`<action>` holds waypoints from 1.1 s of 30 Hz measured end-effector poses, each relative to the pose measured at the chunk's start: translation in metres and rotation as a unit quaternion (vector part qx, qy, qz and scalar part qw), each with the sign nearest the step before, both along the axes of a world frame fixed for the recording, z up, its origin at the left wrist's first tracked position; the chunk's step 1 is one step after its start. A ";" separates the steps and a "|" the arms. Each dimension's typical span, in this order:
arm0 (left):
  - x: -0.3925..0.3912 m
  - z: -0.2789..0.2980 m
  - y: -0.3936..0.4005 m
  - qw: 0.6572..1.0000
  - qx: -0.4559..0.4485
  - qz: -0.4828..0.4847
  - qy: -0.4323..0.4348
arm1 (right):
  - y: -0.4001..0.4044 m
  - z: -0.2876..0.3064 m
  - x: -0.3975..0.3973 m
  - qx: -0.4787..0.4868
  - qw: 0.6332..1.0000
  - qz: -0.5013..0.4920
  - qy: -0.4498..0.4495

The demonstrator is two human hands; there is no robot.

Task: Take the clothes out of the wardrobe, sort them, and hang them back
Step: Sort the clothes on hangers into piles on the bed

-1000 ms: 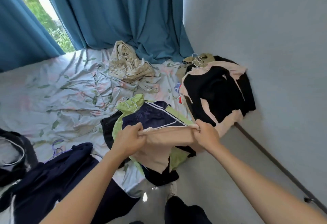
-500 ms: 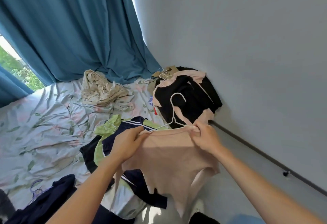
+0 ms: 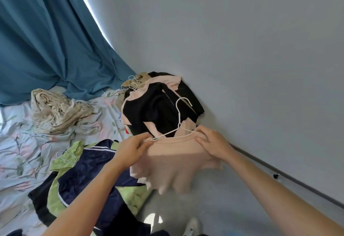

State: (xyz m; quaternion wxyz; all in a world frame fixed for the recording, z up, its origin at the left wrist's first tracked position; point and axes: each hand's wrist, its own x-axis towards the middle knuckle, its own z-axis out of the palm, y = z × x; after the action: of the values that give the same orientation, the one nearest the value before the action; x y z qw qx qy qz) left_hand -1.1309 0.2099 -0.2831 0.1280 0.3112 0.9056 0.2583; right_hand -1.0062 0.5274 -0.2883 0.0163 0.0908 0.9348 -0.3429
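Pale pink knit: the top (image 3: 175,161) hangs in the air above the bed's edge, on a white wire hanger (image 3: 179,122) whose hook stands up in front of the dark pile. The left hand (image 3: 133,151) pinches the left shoulder of the top with the hanger's end, fingers curled on the cloth. The right hand (image 3: 212,142) grips the right shoulder at the neckline, thumb and fingers closed on the fabric. The hem hangs loose and blurred below.

Just behind it, against the wall (image 3: 242,49), lies a pile of black and pink clothes (image 3: 154,109) on hangers. Nearer the person, a navy garment (image 3: 93,167) with white stripes lies on a lime-green one (image 3: 65,161). Farther left sits a crumpled beige cloth (image 3: 59,112) on the floral bed sheet (image 3: 20,142), with a teal curtain (image 3: 46,40) behind.

The step in hand looks like sorting: the top is settled on its hanger and seems about ready for a pile or the wardrobe, which is not in view. The next move likely calls for keeping both shoulders seated on the wire so the knit does not slide off, then shifting one hand to the hook to carry it.

No brand, label or writing can be read anywhere.
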 end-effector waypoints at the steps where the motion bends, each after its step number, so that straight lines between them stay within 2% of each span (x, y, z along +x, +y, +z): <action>1: -0.005 -0.001 0.012 0.999 0.004 -0.012 -0.030 | 0.015 0.000 -0.008 -0.003 1.000 0.008 0.006; 4: -0.025 -0.005 0.039 0.992 0.028 -0.047 -0.115 | 0.049 -0.002 -0.039 -0.015 1.000 0.012 0.015; 6: -0.041 -0.008 0.052 0.989 0.035 -0.046 -0.138 | 0.063 -0.005 -0.060 -0.032 0.999 0.007 0.020; 13: -0.123 -0.026 0.086 0.990 0.087 0.038 -0.102 | 0.093 -0.013 -0.148 -0.029 0.999 -0.011 0.024; 19: -0.201 -0.034 0.118 0.979 0.141 0.043 -0.139 | 0.124 -0.015 -0.228 0.031 0.998 -0.054 -0.005; 26: -0.275 -0.030 0.122 0.970 0.161 0.092 -0.157 | 0.133 -0.019 -0.322 0.060 0.998 -0.023 0.022; 33: -0.317 -0.069 0.126 0.947 0.165 0.191 -0.198 | 0.140 -0.052 -0.423 0.075 0.996 0.049 -0.001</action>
State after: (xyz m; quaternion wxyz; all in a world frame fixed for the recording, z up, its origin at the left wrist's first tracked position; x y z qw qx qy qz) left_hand -1.4481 0.3360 -0.3519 0.2003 0.0919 0.8490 0.4803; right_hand -1.4292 0.6672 -0.3404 0.0276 0.0462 0.9613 -0.2703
